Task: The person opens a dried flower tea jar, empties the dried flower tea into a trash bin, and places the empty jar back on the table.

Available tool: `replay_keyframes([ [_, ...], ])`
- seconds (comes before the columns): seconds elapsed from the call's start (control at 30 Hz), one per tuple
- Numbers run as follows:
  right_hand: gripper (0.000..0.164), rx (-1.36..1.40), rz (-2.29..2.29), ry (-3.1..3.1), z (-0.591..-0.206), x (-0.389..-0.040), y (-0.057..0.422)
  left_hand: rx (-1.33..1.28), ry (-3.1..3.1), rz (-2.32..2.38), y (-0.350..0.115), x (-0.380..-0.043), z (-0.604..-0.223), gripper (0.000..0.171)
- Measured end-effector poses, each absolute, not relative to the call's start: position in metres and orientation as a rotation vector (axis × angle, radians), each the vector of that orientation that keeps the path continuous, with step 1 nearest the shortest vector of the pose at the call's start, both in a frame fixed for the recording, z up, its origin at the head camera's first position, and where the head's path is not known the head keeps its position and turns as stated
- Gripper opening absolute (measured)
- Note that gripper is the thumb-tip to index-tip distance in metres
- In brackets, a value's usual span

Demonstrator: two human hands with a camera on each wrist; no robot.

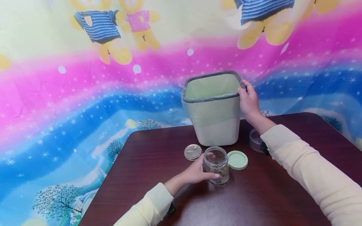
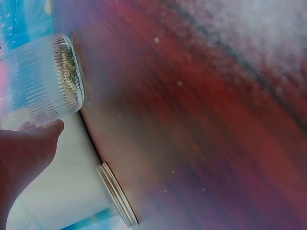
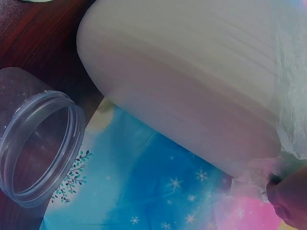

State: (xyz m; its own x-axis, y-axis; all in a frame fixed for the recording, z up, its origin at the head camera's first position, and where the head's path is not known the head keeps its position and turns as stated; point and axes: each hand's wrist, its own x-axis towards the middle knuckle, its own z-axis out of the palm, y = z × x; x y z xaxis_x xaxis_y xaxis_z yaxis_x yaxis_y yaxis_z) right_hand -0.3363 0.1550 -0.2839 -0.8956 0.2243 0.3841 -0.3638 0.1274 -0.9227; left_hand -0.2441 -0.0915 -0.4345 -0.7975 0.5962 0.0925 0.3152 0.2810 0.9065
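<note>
My left hand (image 1: 196,172) holds a clear ribbed jar (image 1: 215,160) upright on the table, thumb across its front and fingers round the far side. The jar has no lid, and yellow-brown bits lie at its bottom; the left wrist view shows the same jar (image 2: 41,81) from the side. Behind it stands a pale bin (image 1: 216,122) with a grey rim and a thin plastic liner folded over it. My right hand (image 1: 250,102) grips the bin's right rim. In the right wrist view, that hand (image 3: 291,199) shows only partly, at the liner.
A silver lid (image 1: 193,152) lies left of the jar, and a light green lid (image 1: 238,160) to its right. An open clear container (image 1: 255,141) stands right of the bin, partly behind my right forearm. A patterned cloth (image 1: 158,103) hangs behind the dark table (image 1: 152,157).
</note>
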Motion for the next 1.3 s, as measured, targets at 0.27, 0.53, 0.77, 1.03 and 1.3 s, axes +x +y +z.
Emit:
replay_keyframes([
  [0.27, 0.054, 0.141, 1.806, -1.962, -0.2852, -0.3384, 0.1539, 0.837, 2.321, 1.511, -0.0904, -0.2429, -0.4324, 0.070],
  [0.53, 0.055, 0.145, 1.805, -1.960, -0.2851, -0.3388, 0.1518, 0.830, 2.372, 1.479, -0.0903, -0.2431, -0.4332, 0.067],
  [0.77, 0.055, 0.157, 1.792, -1.966, -0.2864, -0.3411, 0.1515, 0.838, 2.412, 1.487, -0.0906, -0.2423, -0.4360, 0.067],
  [1.03, 0.055, 0.178, 1.816, -1.948, -0.2867, -0.3387, 0.1520, 0.832, 2.406, 1.557, -0.0934, -0.2412, -0.4357, 0.067],
  [1.3, 0.055, 0.166, 1.806, -1.947, -0.2875, -0.3410, 0.1538, 0.867, 2.384, 1.679, -0.0970, -0.2434, -0.4304, 0.066],
])
